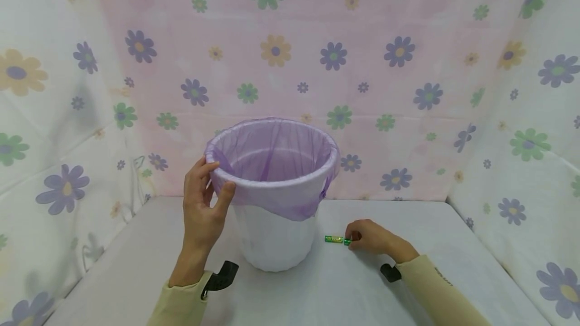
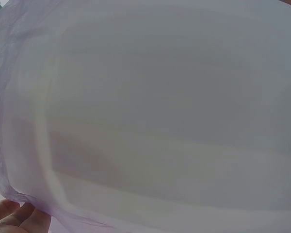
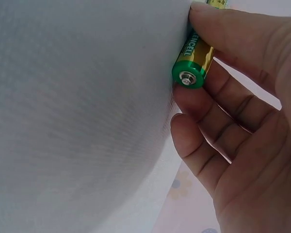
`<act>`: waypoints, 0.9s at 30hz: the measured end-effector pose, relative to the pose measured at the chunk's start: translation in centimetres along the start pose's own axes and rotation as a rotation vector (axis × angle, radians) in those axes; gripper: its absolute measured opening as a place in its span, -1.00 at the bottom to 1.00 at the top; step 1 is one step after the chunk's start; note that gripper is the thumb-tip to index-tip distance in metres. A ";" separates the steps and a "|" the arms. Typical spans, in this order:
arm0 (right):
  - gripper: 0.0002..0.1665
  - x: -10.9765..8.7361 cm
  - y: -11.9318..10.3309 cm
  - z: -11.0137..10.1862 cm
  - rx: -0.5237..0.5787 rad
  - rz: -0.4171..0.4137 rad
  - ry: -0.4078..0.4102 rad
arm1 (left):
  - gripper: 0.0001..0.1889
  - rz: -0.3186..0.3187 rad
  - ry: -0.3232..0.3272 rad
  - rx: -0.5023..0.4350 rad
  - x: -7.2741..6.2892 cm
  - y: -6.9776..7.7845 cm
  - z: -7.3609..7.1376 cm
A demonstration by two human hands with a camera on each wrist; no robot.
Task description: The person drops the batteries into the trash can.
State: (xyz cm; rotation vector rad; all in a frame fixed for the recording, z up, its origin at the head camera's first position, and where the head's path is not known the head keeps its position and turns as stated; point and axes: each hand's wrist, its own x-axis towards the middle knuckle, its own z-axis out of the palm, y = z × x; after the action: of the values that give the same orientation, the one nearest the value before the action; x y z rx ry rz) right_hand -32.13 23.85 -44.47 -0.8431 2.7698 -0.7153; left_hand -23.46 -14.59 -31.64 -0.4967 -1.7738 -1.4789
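A white trash can [image 1: 276, 240] stands upright on the table, a sheer purple bag [image 1: 285, 202] lining it and folded down over its rim. My left hand [image 1: 204, 215] grips the rim at its left side through the bag. In the left wrist view the can's wall [image 2: 160, 107] fills most of the picture, with fingertips at the lower left corner. To the right of the can, my right hand [image 1: 369, 238] pinches a green and gold battery [image 3: 196, 56] at the tabletop. Another battery [image 1: 334, 239] lies just left of it, close to the can.
White cloth covers the table [image 1: 385, 291]. A pink floral curtain [image 1: 308, 64] hangs behind it, and white floral sheets [image 1: 521, 175] close in both sides. Black wrist mounts [image 1: 222, 275] sit at both sleeves.
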 end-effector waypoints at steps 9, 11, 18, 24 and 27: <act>-0.88 -0.3 -0.1 -0.2 -0.002 -0.002 0.011 | -0.49 0.009 -0.001 -0.003 0.0 0.2 0.1; -0.88 -0.4 -0.4 -0.6 -0.004 -0.012 0.017 | -0.48 0.007 0.000 -0.001 0.0 -0.3 0.0; -0.87 -1.1 -1.5 -2.9 -0.009 -0.053 0.047 | -0.48 0.008 0.002 -0.004 0.1 -0.1 0.0; -0.86 -1.8 -3.0 -5.5 -0.037 -0.088 0.064 | -0.48 0.009 0.006 0.014 0.0 -0.1 0.0; -0.87 -2.3 -4.2 -7.2 -0.050 -0.123 0.067 | -0.48 0.014 0.007 0.008 0.0 0.0 0.0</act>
State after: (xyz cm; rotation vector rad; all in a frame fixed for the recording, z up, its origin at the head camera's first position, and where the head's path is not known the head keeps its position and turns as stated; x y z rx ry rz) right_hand -30.25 24.92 -36.12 -1.0254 2.8253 -0.7087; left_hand -23.45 -14.63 -31.64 -0.4984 -1.7671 -1.4616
